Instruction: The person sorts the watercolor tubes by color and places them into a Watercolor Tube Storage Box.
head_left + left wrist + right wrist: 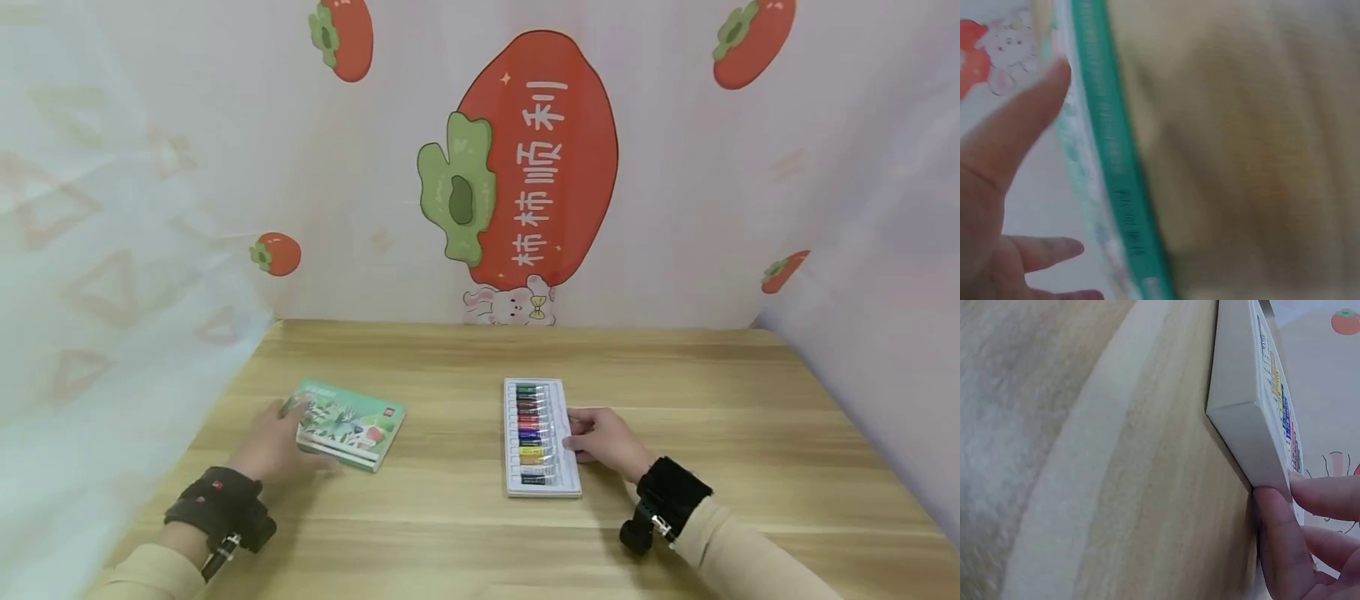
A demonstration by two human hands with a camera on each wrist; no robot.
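A green illustrated book (352, 421), with plants on its cover, lies tilted on the left of the table. My left hand (276, 442) is at its left side, slightly blurred, with fingers spread. In the left wrist view the book's green spine (1110, 125) runs beside straight fingers; whether they touch it, I cannot tell. Right of the middle lies a white paint set (567, 450) holding several coloured tubes (529, 433). With thumb and fingers, my right hand (609, 442) pinches its right edge. The right wrist view shows the fingers (1282, 544) at the box's side wall (1241, 437).
The wood-grain table (450, 550) extends around both things. Behind it hangs a pale backdrop (660, 275) printed with persimmons and a rabbit. Pale sheets close off the left and right sides. Each wrist wears a black strap (217, 504) with a small device.
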